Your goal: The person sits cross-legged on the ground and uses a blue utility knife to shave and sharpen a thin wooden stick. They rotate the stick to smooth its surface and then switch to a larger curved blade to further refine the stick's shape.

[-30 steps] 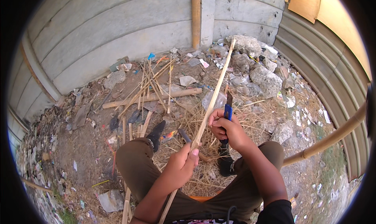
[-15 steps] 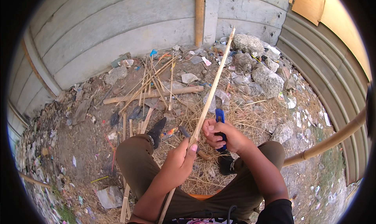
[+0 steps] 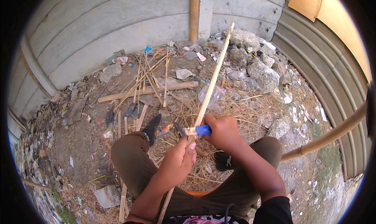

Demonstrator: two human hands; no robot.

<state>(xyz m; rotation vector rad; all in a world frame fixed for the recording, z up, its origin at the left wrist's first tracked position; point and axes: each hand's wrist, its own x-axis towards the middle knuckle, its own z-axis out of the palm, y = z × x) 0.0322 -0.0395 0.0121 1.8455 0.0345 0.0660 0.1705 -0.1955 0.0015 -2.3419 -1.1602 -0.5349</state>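
Observation:
My left hand (image 3: 176, 163) is closed around a long, pale bamboo strip (image 3: 216, 73), which slants from my lap up toward the far wall. In my right hand (image 3: 223, 132) is a blue utility knife (image 3: 203, 130). Its front end lies across the strip just above my left fingers. The blade is hard to make out, and most of the handle is hidden in my fist. A dark, curved tool (image 3: 180, 129) on the ground shows beside the knife, partly hidden by my left hand.
Split bamboo sticks (image 3: 150, 79) lie piled across a thick bamboo pole (image 3: 147, 91) beyond my feet. Shavings (image 3: 196, 177) cover the ground between my legs. Rocks (image 3: 264, 76) and litter line the concrete wall (image 3: 117, 24). Another bamboo pole (image 3: 325, 140) reaches in from the right.
My right hand has turned the knife from upright beside the strip to lying across it, near my left fingers. The left hand keeps its hold. The view has shifted slightly.

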